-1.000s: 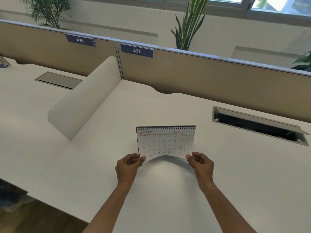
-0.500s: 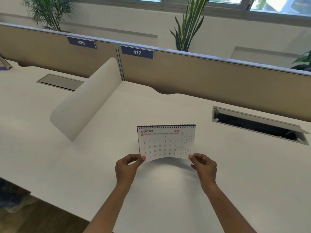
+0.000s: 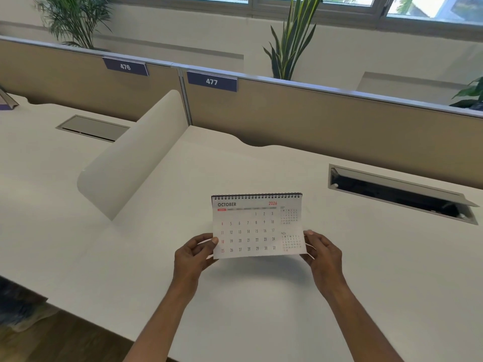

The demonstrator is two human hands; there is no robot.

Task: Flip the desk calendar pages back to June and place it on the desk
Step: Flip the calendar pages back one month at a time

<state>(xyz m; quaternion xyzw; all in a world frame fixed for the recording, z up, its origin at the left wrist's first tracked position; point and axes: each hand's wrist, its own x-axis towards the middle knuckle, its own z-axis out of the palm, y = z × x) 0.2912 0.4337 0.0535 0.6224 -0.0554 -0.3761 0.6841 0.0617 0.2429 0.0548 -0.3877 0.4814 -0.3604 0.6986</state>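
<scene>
A white spiral-bound desk calendar (image 3: pixel 254 226) is held up above the white desk (image 3: pixel 261 309), its front page reading OCTOBER 2026. My left hand (image 3: pixel 194 254) pinches the lower left corner with the thumb on the front. My right hand (image 3: pixel 322 253) pinches the lower right edge. The black wire binding runs along the top. The back of the calendar and its stand are hidden.
A curved white divider (image 3: pixel 130 158) stands to the left between two desks. An open cable tray (image 3: pixel 400 194) is set into the desk at the right. Tan partition panels labelled 476 and 477 (image 3: pixel 211 81) run along the back, with plants (image 3: pixel 292 40) behind.
The calendar has been raised slightly and its front page now lies flatter. Both hands have shifted a little higher along the lower corners.
</scene>
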